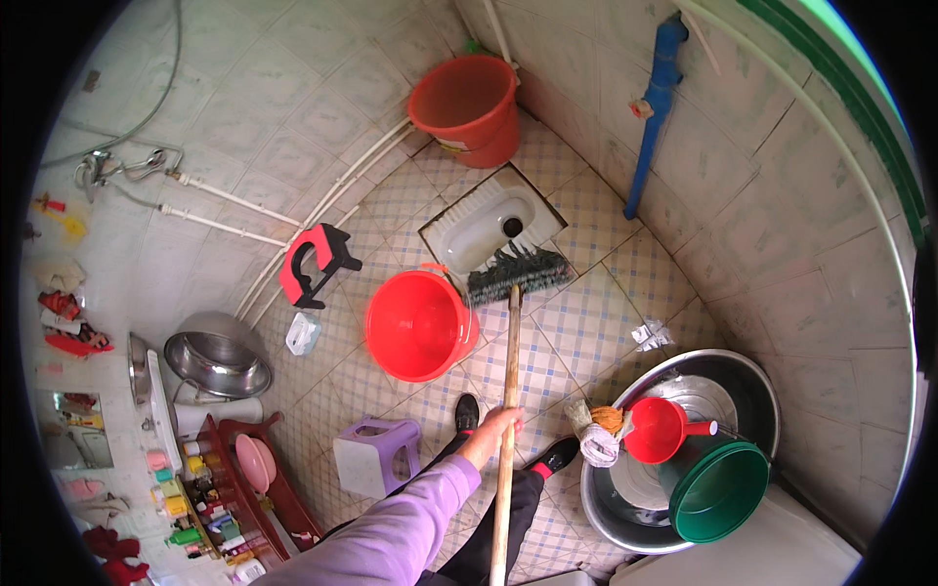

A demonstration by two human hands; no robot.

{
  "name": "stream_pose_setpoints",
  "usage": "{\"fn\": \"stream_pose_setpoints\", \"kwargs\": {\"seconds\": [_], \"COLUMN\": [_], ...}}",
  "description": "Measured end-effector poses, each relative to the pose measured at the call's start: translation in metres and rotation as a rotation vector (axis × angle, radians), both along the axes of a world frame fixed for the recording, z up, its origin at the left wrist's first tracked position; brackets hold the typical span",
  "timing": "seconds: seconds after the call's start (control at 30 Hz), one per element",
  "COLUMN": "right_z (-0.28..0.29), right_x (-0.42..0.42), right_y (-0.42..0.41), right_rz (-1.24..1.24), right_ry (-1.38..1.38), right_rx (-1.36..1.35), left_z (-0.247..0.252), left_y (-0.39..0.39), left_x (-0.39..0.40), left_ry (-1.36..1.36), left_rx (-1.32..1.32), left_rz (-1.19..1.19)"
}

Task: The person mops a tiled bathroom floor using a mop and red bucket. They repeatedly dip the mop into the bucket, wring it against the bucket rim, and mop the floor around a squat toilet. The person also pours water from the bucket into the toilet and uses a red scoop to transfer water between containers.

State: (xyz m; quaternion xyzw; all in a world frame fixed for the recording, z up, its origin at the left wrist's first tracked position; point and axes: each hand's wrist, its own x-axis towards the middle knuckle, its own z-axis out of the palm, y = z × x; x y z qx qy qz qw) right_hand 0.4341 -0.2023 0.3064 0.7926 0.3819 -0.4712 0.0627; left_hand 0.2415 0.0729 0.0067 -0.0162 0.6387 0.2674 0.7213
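Note:
My left hand point(492, 437), in a lilac sleeve, is closed around the wooden handle point(511, 359) of a mop. At the handle's far end, the mop head point(522, 275) of dark, frayed cloth strips lies at the near edge of a white ceramic squat toilet point(438, 233) set in the floor. My right hand is out of view. An open red plastic bucket point(418, 329) with a wire handle stands just left of the mop. My feet in black shoes point(467, 412) are planted either side of the handle.
A second red bucket point(476, 132) stands in the far corner. On the right, a large metal basin point(766, 403) holds a red dipper point(654, 431) and a green bucket point(722, 492). To the left are a lilac stool point(366, 469), a red-black stool point(306, 264) and a brown rack point(253, 513).

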Motion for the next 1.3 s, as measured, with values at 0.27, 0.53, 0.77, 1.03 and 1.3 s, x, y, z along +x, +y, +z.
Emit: {"fn": "stream_pose_setpoints", "kwargs": {"seconds": [0.27,0.53,0.77,1.03,1.3], "right_z": [0.034,0.073,0.112,0.131,0.114], "right_x": [0.010,0.034,0.061,0.057,-0.025], "right_y": [-0.039,-0.080,-0.131,-0.069,0.074], "right_rz": [0.186,0.319,0.385,0.507,0.630], "right_ry": [-0.099,-0.286,-0.477,-0.631,-0.444], "right_rx": [0.124,0.191,0.271,0.135,-0.237], "left_z": [0.099,0.244,0.265,0.108,0.097], "left_y": [0.015,-0.036,-0.072,-0.099,-0.089], "left_x": [-0.042,-0.039,-0.063,-0.105,-0.086], "left_ry": [-0.094,-0.153,-0.127,0.016,0.030], "left_rx": [0.151,0.159,0.082,0.164,0.018], "left_rz": [0.100,0.175,0.291,0.287,0.246]}}
